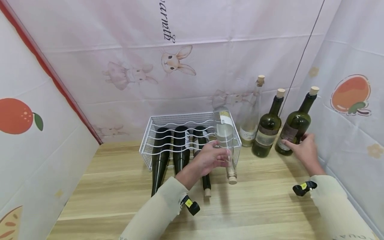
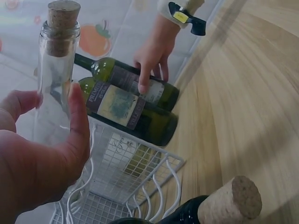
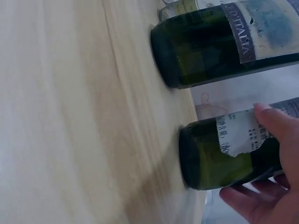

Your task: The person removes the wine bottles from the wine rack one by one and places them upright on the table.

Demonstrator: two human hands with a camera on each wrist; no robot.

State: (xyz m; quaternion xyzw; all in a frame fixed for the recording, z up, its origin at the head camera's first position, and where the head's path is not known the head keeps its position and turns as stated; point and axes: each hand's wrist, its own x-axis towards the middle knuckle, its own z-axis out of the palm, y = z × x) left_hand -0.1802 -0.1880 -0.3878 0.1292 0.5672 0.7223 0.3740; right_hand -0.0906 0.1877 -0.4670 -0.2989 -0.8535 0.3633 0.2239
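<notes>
My left hand (image 1: 211,156) grips a clear glass bottle (image 1: 225,128) by its neck, over the right end of a white wire rack (image 1: 145,141). The bottle's cork (image 2: 64,16) points toward me and its base toward the back wall. Whether its body touches the rack's wires I cannot tell. On the right, my right hand (image 1: 306,151) holds a green wine bottle (image 1: 295,125) low on its body, thumb across the label (image 3: 238,133). That bottle stands upright on the table. Three dark bottles (image 1: 181,143) lie in the rack, necks toward me.
Between the rack and the held green bottle stand another corked green bottle (image 1: 265,135) and a corked clear bottle (image 1: 249,123). The wooden table (image 1: 120,193) meets printed cloth walls (image 1: 120,30) behind and at both sides.
</notes>
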